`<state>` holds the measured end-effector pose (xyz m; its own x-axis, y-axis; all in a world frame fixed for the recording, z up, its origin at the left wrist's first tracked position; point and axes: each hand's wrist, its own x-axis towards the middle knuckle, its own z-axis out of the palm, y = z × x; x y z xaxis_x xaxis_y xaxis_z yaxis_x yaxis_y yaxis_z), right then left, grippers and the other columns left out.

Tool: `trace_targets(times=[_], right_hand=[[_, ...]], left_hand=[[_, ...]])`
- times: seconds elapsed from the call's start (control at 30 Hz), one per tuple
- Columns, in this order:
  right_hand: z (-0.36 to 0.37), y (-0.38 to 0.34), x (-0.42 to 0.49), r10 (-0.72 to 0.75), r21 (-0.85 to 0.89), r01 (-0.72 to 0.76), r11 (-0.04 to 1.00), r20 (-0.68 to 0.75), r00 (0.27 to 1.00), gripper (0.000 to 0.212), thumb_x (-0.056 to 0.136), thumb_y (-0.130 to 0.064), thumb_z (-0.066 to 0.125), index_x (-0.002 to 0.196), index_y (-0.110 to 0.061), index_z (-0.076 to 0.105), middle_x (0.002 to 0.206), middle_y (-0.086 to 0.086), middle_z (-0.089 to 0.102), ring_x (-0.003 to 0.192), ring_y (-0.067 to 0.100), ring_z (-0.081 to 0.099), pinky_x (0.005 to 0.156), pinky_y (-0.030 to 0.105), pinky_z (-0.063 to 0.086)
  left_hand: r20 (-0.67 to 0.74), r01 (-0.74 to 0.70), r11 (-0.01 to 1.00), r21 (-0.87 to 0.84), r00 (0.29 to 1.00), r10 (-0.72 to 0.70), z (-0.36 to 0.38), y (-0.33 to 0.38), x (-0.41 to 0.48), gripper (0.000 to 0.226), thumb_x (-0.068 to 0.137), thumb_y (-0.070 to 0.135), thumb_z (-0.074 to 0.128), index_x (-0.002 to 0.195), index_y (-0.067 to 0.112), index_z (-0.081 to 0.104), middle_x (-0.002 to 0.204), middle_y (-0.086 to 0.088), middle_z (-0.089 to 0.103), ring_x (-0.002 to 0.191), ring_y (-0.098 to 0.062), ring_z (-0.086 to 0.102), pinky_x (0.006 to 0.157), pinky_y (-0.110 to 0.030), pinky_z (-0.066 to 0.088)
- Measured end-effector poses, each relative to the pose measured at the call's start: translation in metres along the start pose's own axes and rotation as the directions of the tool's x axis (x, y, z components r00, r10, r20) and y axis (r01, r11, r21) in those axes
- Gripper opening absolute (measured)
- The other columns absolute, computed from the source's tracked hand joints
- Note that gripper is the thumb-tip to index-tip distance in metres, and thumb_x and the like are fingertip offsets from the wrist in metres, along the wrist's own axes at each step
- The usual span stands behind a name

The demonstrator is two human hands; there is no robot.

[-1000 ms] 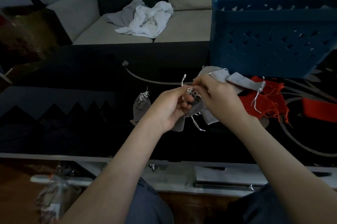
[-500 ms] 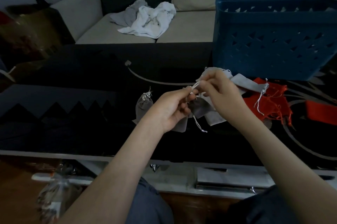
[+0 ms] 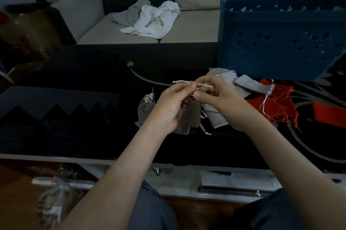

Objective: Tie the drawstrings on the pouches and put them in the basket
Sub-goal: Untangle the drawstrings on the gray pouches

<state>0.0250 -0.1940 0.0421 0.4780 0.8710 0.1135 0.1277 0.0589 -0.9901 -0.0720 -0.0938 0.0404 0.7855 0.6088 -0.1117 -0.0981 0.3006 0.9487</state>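
A grey pouch (image 3: pixel 194 111) hangs below my two hands over the black table. My left hand (image 3: pixel 172 104) pinches one end of its white drawstring (image 3: pixel 180 81). My right hand (image 3: pixel 215 97) pinches the other end, and the string runs taut between them. A tied grey pouch (image 3: pixel 146 108) lies just left of my left hand. More grey pouches (image 3: pixel 245 87) lie behind my right hand. Red pouches (image 3: pixel 277 102) lie to the right. The blue basket (image 3: pixel 280 42) stands at the back right of the table.
The black glass table (image 3: pixel 74 117) has a pale front edge. A sofa with crumpled white cloth (image 3: pixel 155 20) stands behind it. A dark bag (image 3: pixel 30 31) sits at the far left. A plastic-wrapped bundle (image 3: pixel 54 198) lies on the floor.
Both hands have drawn the white drawstring ends apart sideways, so the string now stretches out between them. The pouch still hangs under the hands.
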Motion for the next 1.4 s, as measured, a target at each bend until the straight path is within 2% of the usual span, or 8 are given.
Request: trace_targets(times=[0.07, 0.27, 0.43, 0.67, 0.83, 0.93, 1.1, 1.4], right_hand=[[0.001, 0.0, 0.0, 0.01, -0.044, -0.01, 0.999, 0.001, 1.0, 0.024, 0.088, -0.003, 0.061, 0.109, -0.01, 0.053, 0.088, 0.011, 0.059, 0.086, 0.015, 0.056, 0.077, 0.02, 0.049], [-0.008, 0.002, 0.002, 0.059, -0.087, -0.063, 0.994, -0.041, 0.997, 0.02, 0.09, 0.001, 0.056, 0.101, -0.016, 0.054, 0.079, 0.003, 0.055, 0.084, 0.02, 0.053, 0.08, 0.034, 0.043], [-0.008, 0.003, 0.002, 0.014, -0.118, -0.02, 0.993, -0.058, 0.998, 0.024, 0.089, 0.007, 0.054, 0.101, -0.014, 0.053, 0.073, 0.0, 0.054, 0.076, 0.014, 0.053, 0.076, 0.025, 0.045], [-0.003, 0.002, 0.002, -0.019, -0.228, 0.02, 0.973, 0.005, 1.0, 0.021, 0.091, 0.0, 0.055, 0.1, -0.019, 0.053, 0.075, -0.002, 0.053, 0.08, 0.015, 0.052, 0.085, 0.034, 0.047], [-0.004, -0.005, -0.001, -0.039, -0.179, 0.03, 0.983, -0.046, 0.998, 0.018, 0.098, -0.005, 0.044, 0.106, -0.013, 0.058, 0.077, -0.004, 0.056, 0.066, -0.005, 0.053, 0.065, 0.01, 0.044], [-0.006, -0.008, -0.002, 0.025, -0.151, -0.038, 0.988, -0.092, 0.995, 0.025, 0.1, -0.008, 0.038, 0.104, -0.014, 0.062, 0.076, 0.0, 0.057, 0.066, -0.001, 0.054, 0.065, 0.014, 0.043], [-0.008, -0.008, -0.004, 0.101, -0.139, -0.107, 0.984, -0.052, 0.994, 0.021, 0.099, -0.012, 0.046, 0.106, -0.017, 0.065, 0.083, 0.002, 0.063, 0.068, 0.003, 0.057, 0.064, 0.018, 0.046], [-0.012, 0.001, 0.0, 0.093, -0.275, -0.153, 0.949, -0.218, 0.971, 0.012, 0.094, -0.014, 0.055, 0.088, -0.015, 0.066, 0.081, -0.001, 0.064, 0.076, 0.005, 0.058, 0.073, 0.019, 0.047]], left_hand=[[0.001, -0.038, 0.997, 0.06, 0.999, 0.038, -0.002, 0.001, 0.0, 0.022, 0.092, 0.01, 0.057, 0.072, 0.014, 0.065, 0.063, 0.007, 0.063, 0.057, -0.001, 0.053, 0.056, -0.013, 0.039], [0.052, -0.046, 0.978, 0.203, 0.998, 0.036, -0.013, 0.003, 0.001, 0.013, 0.089, 0.009, 0.06, 0.081, 0.016, 0.067, 0.069, 0.008, 0.065, 0.062, 0.001, 0.051, 0.06, -0.018, 0.034], [0.036, -0.123, 0.931, 0.344, 0.992, 0.118, -0.016, 0.0, -0.001, 0.009, 0.084, 0.002, 0.067, 0.08, 0.01, 0.067, 0.073, 0.007, 0.069, 0.068, 0.001, 0.063, 0.063, -0.012, 0.045], [0.088, -0.301, 0.44, 0.846, 0.893, 0.442, -0.005, -0.006, -0.003, 0.01, 0.085, 0.015, 0.067, 0.083, 0.018, 0.058, 0.08, 0.008, 0.06, 0.076, -0.003, 0.056, 0.063, -0.009, 0.039], [0.185, -0.423, 0.301, 0.855, 0.789, 0.586, 0.0, -0.009, -0.004, 0.01, 0.091, 0.017, 0.059, 0.1, 0.015, 0.056, 0.085, 0.003, 0.06, 0.083, -0.009, 0.053, 0.068, -0.016, 0.04], [0.218, -0.487, 0.284, 0.826, 0.74, 0.637, 0.001, -0.01, -0.006, 0.017, 0.09, 0.028, 0.054, 0.096, 0.013, 0.059, 0.087, 0.001, 0.063, 0.083, -0.01, 0.057, 0.07, -0.022, 0.045], [0.279, -0.581, 0.246, 0.776, 0.666, 0.692, 0.003, -0.012, -0.007, 0.004, 0.091, 0.007, 0.058, 0.095, 0.007, 0.061, 0.084, -0.002, 0.064, 0.078, -0.01, 0.06, 0.069, -0.025, 0.049], [0.236, -0.548, 0.379, 0.745, 0.749, 0.619, 0.005, -0.019, -0.006, 0.007, 0.091, 0.014, 0.061, 0.09, 0.007, 0.063, 0.08, -0.005, 0.068, 0.076, -0.011, 0.061, 0.065, -0.026, 0.046]])
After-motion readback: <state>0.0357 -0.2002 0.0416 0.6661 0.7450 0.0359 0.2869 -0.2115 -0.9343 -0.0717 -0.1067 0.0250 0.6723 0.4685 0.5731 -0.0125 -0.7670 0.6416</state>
